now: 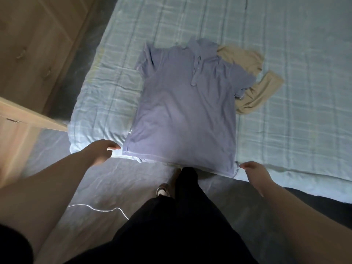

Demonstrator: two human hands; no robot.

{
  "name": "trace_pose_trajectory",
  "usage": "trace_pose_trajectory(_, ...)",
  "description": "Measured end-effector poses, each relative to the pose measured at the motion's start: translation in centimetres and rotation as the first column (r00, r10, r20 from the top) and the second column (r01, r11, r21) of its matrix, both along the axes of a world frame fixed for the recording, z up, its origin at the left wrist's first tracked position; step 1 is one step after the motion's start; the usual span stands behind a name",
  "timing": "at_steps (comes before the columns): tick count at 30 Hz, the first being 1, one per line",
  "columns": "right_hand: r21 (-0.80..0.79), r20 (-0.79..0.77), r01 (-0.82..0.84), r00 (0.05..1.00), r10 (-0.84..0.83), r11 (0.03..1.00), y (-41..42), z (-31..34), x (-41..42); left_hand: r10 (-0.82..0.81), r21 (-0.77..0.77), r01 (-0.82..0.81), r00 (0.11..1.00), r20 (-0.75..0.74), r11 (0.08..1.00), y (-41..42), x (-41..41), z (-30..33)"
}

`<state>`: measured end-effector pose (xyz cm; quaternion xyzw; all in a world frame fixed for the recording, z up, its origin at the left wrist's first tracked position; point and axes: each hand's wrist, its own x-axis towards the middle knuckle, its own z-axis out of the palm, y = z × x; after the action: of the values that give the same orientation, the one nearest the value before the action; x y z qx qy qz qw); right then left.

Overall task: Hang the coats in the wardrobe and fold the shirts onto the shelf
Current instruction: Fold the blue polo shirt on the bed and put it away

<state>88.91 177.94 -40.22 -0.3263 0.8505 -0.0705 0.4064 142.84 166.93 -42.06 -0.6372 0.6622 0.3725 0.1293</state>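
Between hands: polo [182,111] flat; left hand [101,151], right hand [253,170] loosely curled, grip unclear. Smooth hem, then fold.

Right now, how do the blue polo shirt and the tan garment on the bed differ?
The blue polo shirt lies spread flat, front up, collar away from the person; the tan garment lies crumpled. The polo shows whole, while the tan garment is partly hidden under the polo's sleeve. The polo's hem is at the left hand and right hand; the tan garment lies beyond them. Both rest on the plaid bedcover.
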Motion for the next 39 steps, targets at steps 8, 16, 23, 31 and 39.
trace_pose_trajectory(8, -0.157, 0.12, 0.098, 0.99, -0.08, 0.983, -10.6, 1.2, -0.4, 0.022, -0.13, -0.042, 0.989, -0.146, 0.991, -10.0, -7.0, 3.4)
trace_pose_trajectory(16, -0.156, 0.226, 0.181, 0.963, -0.143, 0.971, -22.0, -2.3, -4.4, -0.046, -0.172, 0.01, 0.976, -0.212, 0.985, -23.4, -17.6, 2.2)
trace_pose_trajectory(23, -0.185, 0.249, 0.393, 0.905, -0.344, 0.901, -31.6, -8.6, -10.2, -0.186, -0.208, 0.123, 0.93, -0.318, 0.97, -32.7, -31.2, -4.5)
trace_pose_trajectory(31, -0.218, 0.025, 0.235, 0.971, -0.236, 0.947, -38.0, -13.8, -13.0, -0.442, -0.415, 0.3, 0.843, -0.306, 0.859, -36.4, -45.9, -13.1)
trace_pose_trajectory(39, -0.303, 0.314, 0.547, 0.831, -0.46, 0.781, -38.0, -13.4, -13.2, -0.514, -0.478, 0.448, 0.858, -0.009, 0.755, -33.6, -52.2, -15.8)
